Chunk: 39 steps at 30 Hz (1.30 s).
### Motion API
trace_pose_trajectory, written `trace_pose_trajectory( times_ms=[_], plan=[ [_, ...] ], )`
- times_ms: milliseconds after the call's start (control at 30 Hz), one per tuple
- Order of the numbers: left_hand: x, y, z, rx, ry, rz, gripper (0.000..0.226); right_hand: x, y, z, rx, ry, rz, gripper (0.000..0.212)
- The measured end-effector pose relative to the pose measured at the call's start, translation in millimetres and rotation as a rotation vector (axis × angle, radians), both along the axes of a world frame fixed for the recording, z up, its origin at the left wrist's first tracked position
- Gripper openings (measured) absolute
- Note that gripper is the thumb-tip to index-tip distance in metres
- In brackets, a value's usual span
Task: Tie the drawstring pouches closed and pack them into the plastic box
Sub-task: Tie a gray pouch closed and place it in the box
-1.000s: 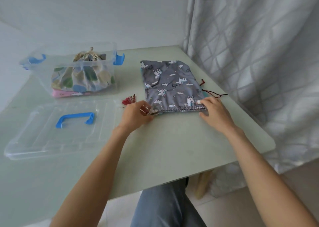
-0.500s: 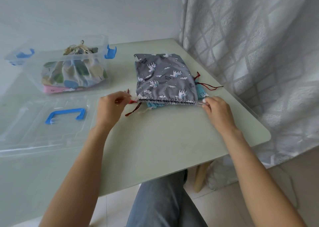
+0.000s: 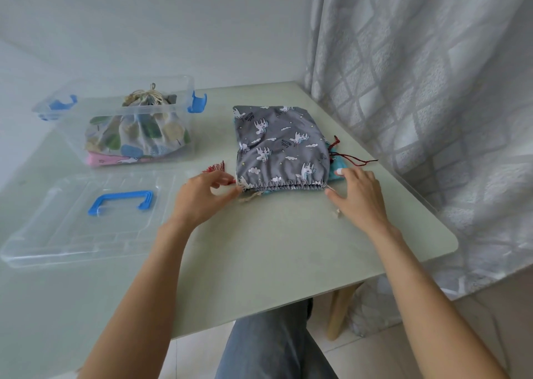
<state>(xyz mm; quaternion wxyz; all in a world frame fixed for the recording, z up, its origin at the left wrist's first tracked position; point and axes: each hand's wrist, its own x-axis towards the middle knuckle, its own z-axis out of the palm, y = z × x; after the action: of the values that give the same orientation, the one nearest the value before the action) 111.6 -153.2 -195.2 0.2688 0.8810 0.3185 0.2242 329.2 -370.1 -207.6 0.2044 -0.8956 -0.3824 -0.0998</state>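
A grey unicorn-print pouch point(image 3: 281, 148) lies flat on the table, its near mouth gathered into pleats. It covers a teal pouch point(image 3: 337, 167), whose dark red cords trail out to the right. My left hand point(image 3: 202, 197) has its fingers curled and pinches the left end of the gathered mouth, beside a beige drawstring point(image 3: 251, 195). At the right end, my right hand point(image 3: 357, 194) has its fingers spread loosely and the thumb touches the cord there. The clear plastic box point(image 3: 184, 110) at the back left holds a tied leaf-print pouch point(image 3: 138, 136) on a pink one point(image 3: 109, 159).
The box's clear lid point(image 3: 57, 234) with a blue handle point(image 3: 121, 202) lies flat at the left front. A red tassel point(image 3: 215, 167) pokes out behind my left hand. A grey curtain point(image 3: 418, 90) hangs along the table's right edge.
The grey pouch's mouth has drawn in narrower. My left hand has come back in to the pouch's corner, and my right hand has loosened its pinch on the cord.
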Motion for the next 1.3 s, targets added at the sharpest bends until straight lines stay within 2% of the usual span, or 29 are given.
trace_pose_trajectory(
  times_ms=[67, 133, 300, 367, 433, 533, 733, 867, 967, 1067, 1167, 1233, 1300],
  plan=[
    [3.6, -3.1, -2.3, 0.082, 0.099, -0.016, 0.031, -0.6, 5.0, -2.0, -0.077, -0.001, 0.013, 0.041],
    [7.6, -4.7, -5.7, 0.124, 0.154, -0.015, 0.023, -1.1, 10.5, -1.8, -0.069, 0.018, 0.019, 0.031],
    [9.0, -1.1, -8.6, 0.078, 0.091, 0.003, 0.014, -0.6, 13.9, -3.9, -0.045, 0.008, 0.068, 0.021],
    [8.1, 1.8, -10.3, 0.102, 0.075, 0.006, 0.012, -1.7, 8.9, -1.5, 0.075, 0.102, 0.121, 0.018],
    [8.1, 3.1, -9.7, 0.078, 0.032, 0.020, 0.012, -2.1, 4.2, 5.8, 0.271, 0.344, 0.166, 0.017],
    [7.6, 4.9, -2.6, -0.076, -0.132, 0.034, 0.013, -1.0, 3.3, 15.7, 0.405, 0.541, 0.144, 0.025],
    [-2.0, 3.5, 16.7, -0.584, -0.607, 0.206, 0.022, 14.8, -0.7, 7.7, 0.506, 0.656, 0.007, 0.032],
    [6.8, 1.3, 20.8, -0.913, -0.831, 0.036, 0.025, 5.6, 7.5, 19.5, 0.697, 0.756, 0.073, 0.023],
    [21.4, -2.2, 25.9, -0.977, -0.975, -0.073, 0.030, -5.2, 19.1, 41.9, 0.846, 0.803, 0.237, 0.014],
    [34.2, -10.5, 37.8, -1.031, -1.103, -0.081, 0.039, -16.6, 36.6, 57.7, 0.863, 0.841, 0.392, 0.022],
    [44.6, -16.9, 45.2, -1.142, -1.236, -0.123, 0.043, -21.5, 54.5, 62.5, 0.942, 1.018, 0.527, 0.036],
    [46.7, -15.3, 46.7, -1.202, -1.235, -0.101, 0.037, -20.3, 62.6, 62.5, 1.003, 1.161, 0.543, 0.040],
    [46.9, -7.7, 42.3, -1.126, -1.105, -0.072, 0.037, -16.5, 66.4, 60.1, 0.990, 1.229, 0.481, 0.038]
  ],
)
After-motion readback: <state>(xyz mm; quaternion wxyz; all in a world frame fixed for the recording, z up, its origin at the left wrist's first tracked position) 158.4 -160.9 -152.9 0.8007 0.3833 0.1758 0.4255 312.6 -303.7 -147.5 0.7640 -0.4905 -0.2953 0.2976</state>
